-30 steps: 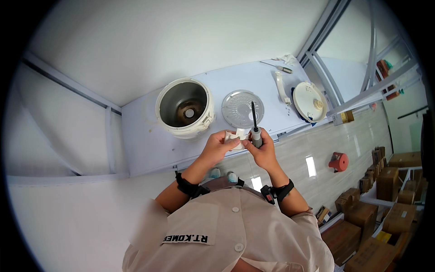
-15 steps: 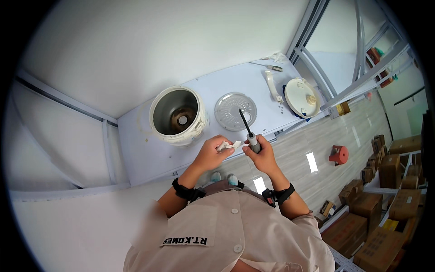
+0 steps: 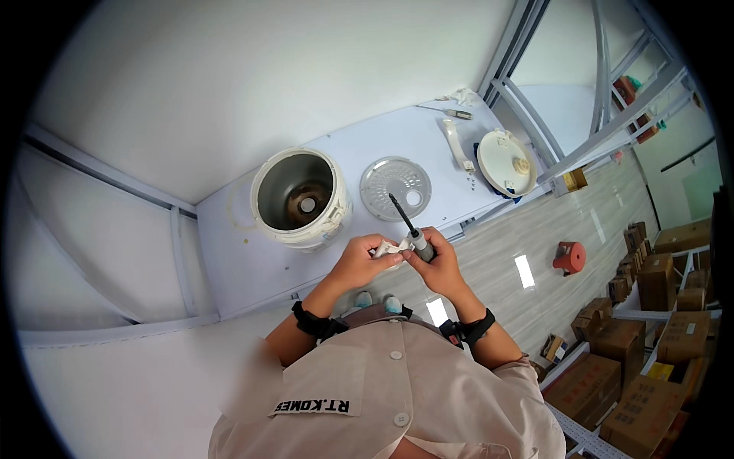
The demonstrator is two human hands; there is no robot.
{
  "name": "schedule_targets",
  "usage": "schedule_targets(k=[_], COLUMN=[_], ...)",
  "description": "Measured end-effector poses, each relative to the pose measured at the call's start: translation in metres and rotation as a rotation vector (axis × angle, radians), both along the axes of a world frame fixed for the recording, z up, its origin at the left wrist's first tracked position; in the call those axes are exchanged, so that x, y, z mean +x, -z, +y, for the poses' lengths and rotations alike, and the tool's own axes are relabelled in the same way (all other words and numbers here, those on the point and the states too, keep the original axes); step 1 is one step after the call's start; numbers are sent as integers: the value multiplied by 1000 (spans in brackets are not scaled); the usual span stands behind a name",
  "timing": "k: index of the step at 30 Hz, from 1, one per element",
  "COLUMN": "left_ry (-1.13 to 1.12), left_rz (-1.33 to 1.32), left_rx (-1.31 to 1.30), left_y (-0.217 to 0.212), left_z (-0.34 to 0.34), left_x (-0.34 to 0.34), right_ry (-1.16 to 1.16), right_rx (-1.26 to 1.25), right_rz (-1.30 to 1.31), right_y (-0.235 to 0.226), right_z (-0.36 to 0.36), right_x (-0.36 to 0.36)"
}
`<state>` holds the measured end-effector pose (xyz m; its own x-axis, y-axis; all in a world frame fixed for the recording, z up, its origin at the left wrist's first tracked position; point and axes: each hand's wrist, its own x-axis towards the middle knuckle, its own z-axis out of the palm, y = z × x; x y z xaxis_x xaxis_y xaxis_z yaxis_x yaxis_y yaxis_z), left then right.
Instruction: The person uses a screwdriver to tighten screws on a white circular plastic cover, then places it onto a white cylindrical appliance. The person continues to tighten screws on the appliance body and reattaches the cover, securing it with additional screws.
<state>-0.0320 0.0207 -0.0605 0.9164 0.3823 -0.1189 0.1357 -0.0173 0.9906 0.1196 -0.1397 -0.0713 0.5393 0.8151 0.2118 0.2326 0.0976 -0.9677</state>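
Observation:
Both my hands are close together just off the table's near edge. My left hand (image 3: 358, 264) pinches a small white piece (image 3: 387, 249), perhaps plastic; its exact kind is unclear. My right hand (image 3: 437, 266) is closed round the grey handle of a screwdriver (image 3: 421, 245), its dark shaft pointing up and away to the left. The fingertips of the right hand meet the white piece's right end. Beyond my left hand stands a white cooker body (image 3: 339, 203) with a grey, brown-stained inside. A round perforated metal plate (image 3: 380, 182) lies flat beyond the screwdriver.
Farther right on the white table (image 3: 229, 268) are a round cream lid (image 3: 501, 153), a curved white handle (image 3: 451, 141), several small screws and another screwdriver (image 3: 459, 114). Metal frame bars border the table. A red stool (image 3: 569, 258) and cardboard boxes (image 3: 589, 382) stand to the right.
My right hand has shifted left, bringing the screwdriver handle up against the white piece. The screwdriver tip has moved left and a little lower. My left hand has barely moved.

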Motion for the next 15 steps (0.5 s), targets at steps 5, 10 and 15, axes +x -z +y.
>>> schedule_targets(k=[5, 10, 15], left_ry=[-13, -37, -169], left_rz=[-57, -86, -14], left_rx=[52, 45, 185], left_y=[9, 8, 10], left_z=[2, 2, 6], left_x=[-5, -10, -19], right_ry=[24, 39, 33], right_rx=[-21, -97, -29], right_rz=[32, 228, 127], right_y=[1, 2, 14], right_z=[3, 10, 29], right_x=[-5, -9, -13])
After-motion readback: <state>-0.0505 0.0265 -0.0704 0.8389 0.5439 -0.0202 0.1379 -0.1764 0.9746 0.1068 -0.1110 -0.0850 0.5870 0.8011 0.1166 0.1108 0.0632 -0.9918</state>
